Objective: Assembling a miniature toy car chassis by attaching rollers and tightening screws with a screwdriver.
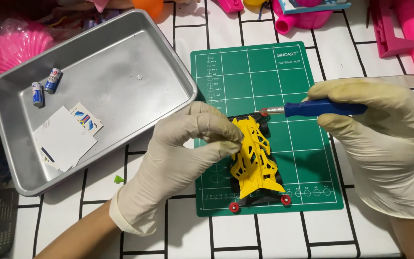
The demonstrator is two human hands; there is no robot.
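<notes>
Yellow toy car point(255, 160) sits on our green mat point(303, 144); our left hand point(178, 158) pinches its side, fingers together, while our right hand point(384, 139) clamps a blue screwdriver point(322, 108) at its rear.

A white table surface point(312, 235) crossed by black grid lines fills the view under even, bright light. A metal tray point(135, 52) rests at an angle on it, holding two batteries point(44, 86) and some white cards point(63, 136). Beyond the tray, along the far edge, lie pink plastic toys point(403, 33) (a shell-shaped one point(20, 45) just behind the tray's corner).
</notes>
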